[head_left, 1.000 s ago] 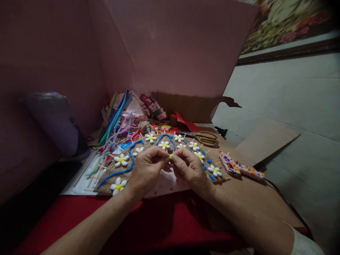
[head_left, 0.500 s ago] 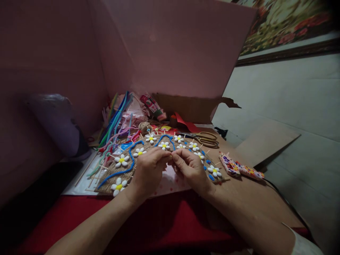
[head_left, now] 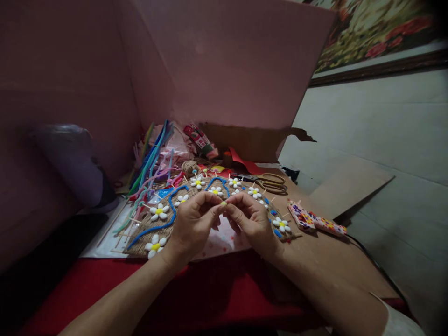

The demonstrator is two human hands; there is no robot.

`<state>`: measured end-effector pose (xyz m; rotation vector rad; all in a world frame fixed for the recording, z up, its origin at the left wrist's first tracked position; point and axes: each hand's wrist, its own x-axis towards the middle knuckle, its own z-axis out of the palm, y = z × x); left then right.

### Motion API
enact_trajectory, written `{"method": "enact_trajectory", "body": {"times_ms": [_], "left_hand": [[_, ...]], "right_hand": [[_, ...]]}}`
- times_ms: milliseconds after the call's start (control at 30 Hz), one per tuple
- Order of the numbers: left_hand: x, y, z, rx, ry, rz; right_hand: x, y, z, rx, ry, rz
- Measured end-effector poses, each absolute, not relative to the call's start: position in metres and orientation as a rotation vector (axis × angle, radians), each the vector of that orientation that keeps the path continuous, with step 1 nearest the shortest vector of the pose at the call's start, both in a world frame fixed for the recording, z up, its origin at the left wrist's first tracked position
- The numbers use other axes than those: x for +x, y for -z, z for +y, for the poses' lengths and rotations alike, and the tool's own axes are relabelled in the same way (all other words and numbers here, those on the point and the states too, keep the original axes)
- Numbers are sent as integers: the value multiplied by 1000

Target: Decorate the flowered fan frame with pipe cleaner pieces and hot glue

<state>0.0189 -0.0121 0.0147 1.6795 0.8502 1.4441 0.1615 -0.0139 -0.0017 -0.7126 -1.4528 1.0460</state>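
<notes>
Fingertips of my left hand (head_left: 194, 221) and my right hand (head_left: 247, 219) meet in a pinch. Between them shows a small yellow-green piece (head_left: 223, 203), perhaps soft clay; it is too small to make out fully. Beneath and beyond the hands lies an arched panel wound with brown twine (head_left: 143, 240), sticks poking out along its edge. White flowers with yellow centres (head_left: 159, 212) dot it, along with a wavy blue strip (head_left: 173, 212) and several blue dots (head_left: 277, 233). My hands cover part of the panel's middle.
Gold-handled scissors (head_left: 271, 183) lie behind the panel at the right. A flower-patterned glue gun (head_left: 317, 221), by its look, rests on the brown board. Pipe cleaners (head_left: 154, 156) and a twine ball (head_left: 190, 168) are heaped at back left, near a pink box wall (head_left: 224, 65).
My left fingers have shifted and opened slightly, so the small yellow-green piece between the fingertips shows more plainly. Both hands stay in nearly the same place.
</notes>
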Motion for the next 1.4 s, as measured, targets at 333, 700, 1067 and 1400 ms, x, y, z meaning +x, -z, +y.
{"method": "enact_trajectory", "body": {"times_ms": [333, 700, 1067, 1400], "left_hand": [[17, -20, -11, 1431, -1190, 688], [18, -18, -15, 1385, -1137, 655], [24, -14, -20, 1389, -1231, 617], [18, -17, -13, 1330, -1205, 569]], "right_hand": [[162, 0, -13, -592, -956, -1519], [160, 3, -17, -581, -1073, -1517], [159, 2, -14, -527, -1167, -1520], [164, 2, -13, -639, -886, -1626]]}}
